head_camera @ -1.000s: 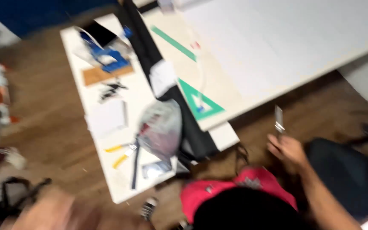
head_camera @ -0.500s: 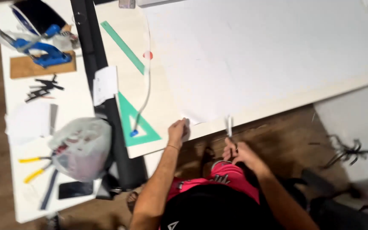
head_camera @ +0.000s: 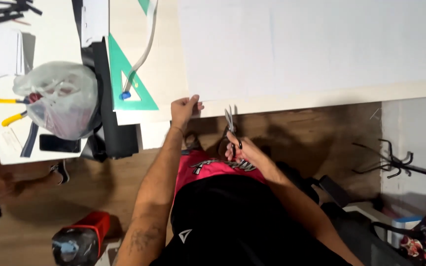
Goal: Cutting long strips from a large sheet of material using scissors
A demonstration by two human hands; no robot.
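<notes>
One clear bag (head_camera: 60, 98) perhaps holding tools, left hand (head_camera: 183, 107) pinching white sheet (head_camera: 292, 44), right hand (head_camera: 242, 150) gripping scissors (head_camera: 230, 123)

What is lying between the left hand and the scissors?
In the head view nothing lies between the left hand on the white sheet and the scissors, only table edge and floor.

The left arm stretches far forward, nearly straight, its left hand (head_camera: 183, 109) with fingers curled in a pinch and the thumb on top. The right arm bends at the elbow; the right hand (head_camera: 242, 150) sits nearer, fingers closed in a grip.
</notes>
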